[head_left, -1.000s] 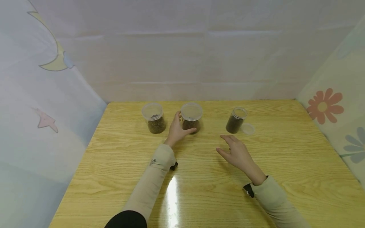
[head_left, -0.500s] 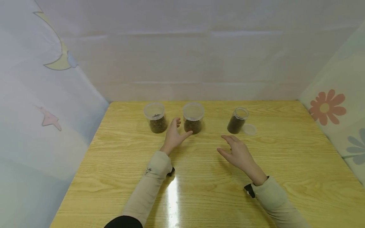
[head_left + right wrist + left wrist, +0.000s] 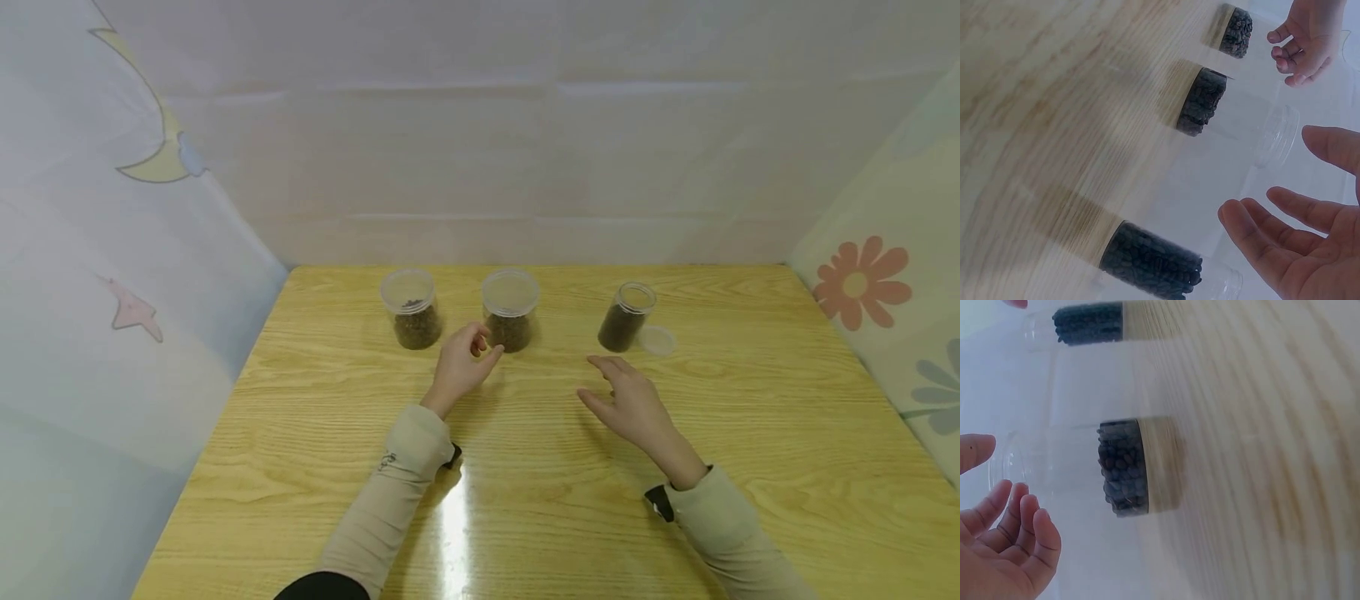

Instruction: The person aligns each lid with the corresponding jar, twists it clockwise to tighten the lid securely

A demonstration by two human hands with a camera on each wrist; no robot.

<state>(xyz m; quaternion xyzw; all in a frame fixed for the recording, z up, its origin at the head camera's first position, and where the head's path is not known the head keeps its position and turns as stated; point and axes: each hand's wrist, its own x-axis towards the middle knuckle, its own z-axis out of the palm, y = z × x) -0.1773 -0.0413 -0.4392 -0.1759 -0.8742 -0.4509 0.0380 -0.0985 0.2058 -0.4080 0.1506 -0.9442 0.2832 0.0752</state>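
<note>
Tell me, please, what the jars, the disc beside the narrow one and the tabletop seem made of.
Narrow jar, middle jar, left jar: clear, glossy plastic or glass; dark contents show through.
Disc: probably milky plastic; faintly see-through.
Tabletop: glossy wood or wood-look laminate; grain and bright reflection visible.

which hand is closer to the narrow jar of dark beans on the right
Right. The right hand is just on the near side of the narrow jar; the left hand is farther off to its left, by the middle jar.
</note>
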